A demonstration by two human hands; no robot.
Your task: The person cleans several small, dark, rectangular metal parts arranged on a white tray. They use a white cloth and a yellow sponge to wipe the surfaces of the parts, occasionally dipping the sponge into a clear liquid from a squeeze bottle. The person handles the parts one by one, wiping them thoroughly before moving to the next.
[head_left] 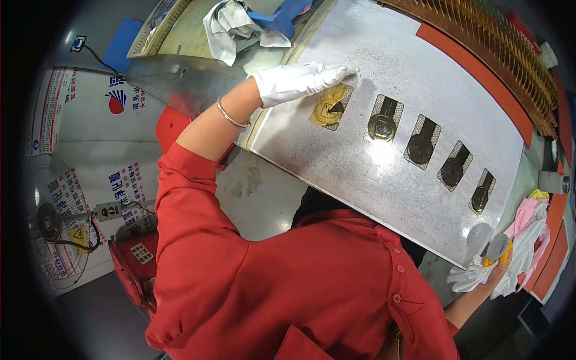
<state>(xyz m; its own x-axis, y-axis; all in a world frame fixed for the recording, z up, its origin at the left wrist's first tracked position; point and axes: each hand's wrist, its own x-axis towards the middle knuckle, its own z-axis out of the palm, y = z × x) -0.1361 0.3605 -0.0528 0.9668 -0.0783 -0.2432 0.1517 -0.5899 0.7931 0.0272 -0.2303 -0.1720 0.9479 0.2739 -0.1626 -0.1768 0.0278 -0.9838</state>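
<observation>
My left hand (305,82), in a white glove, lies with its fingers straight and together along the upper edge of a gold-coloured mesh-backed plate (328,111). No object shows in it. Rightward from there, several dark plates with round medal-like shapes, such as this one (381,125), lie in a slanting row on a white sheet (336,162). At the sheet's lower right corner is my right hand (471,276), also in a white glove. It appears closed on a grey disc-shaped thing (497,246) with an orange-yellow part; its grip is partly hidden.
A brown slatted rack (480,48) and an orange-red strip (480,78) border the sheet's far side. White and pink cloths (528,240) lie by my right hand. Far left are a crumpled white cloth (231,27) and a blue holder (282,18). A fan (51,222) stands left.
</observation>
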